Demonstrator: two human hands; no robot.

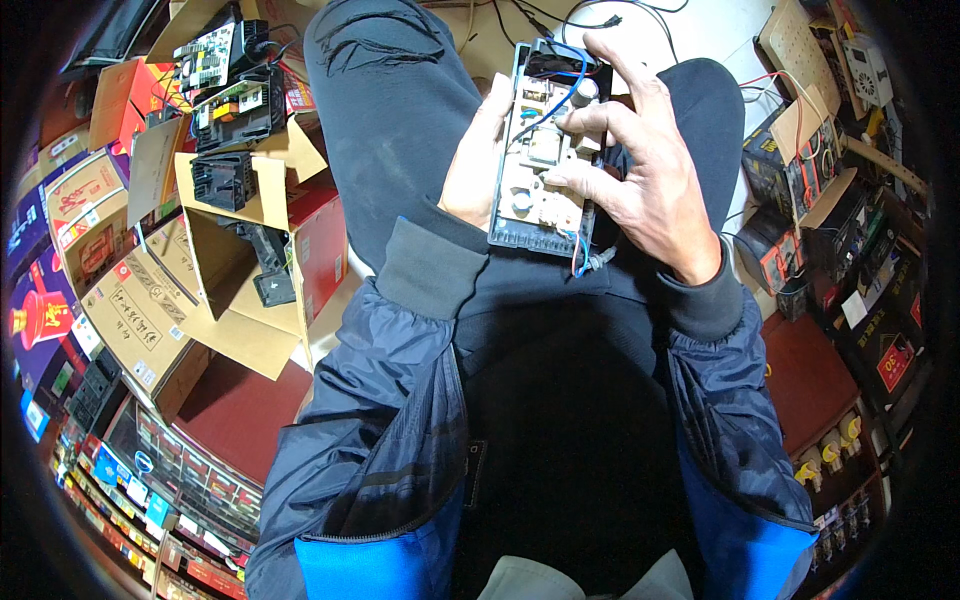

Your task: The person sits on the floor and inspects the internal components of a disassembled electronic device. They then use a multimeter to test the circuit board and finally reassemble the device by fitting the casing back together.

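Observation:
Over my lap a circuit board [543,148] sits in a black plastic housing [520,243], its component side facing up. My left hand [476,158] grips the housing along its left edge, with part of the fingers hidden behind it. My right hand [645,160] lies over the right side with fingers spread and bent; fingertips rest on or just over the parts, near a round capacitor [585,93]. A blue wire [560,103] arcs across the upper board. At the lower right corner thin red and blue wires [578,250] come out beside a grey cable end.
To the left, open cardboard boxes [150,300] hold black housings, and more bare circuit boards [210,58] rest on top. Black cables [560,15] lie on the pale floor ahead. Boxed devices with wires [800,160] stand at right. Shelves with small goods [140,520] are lower left.

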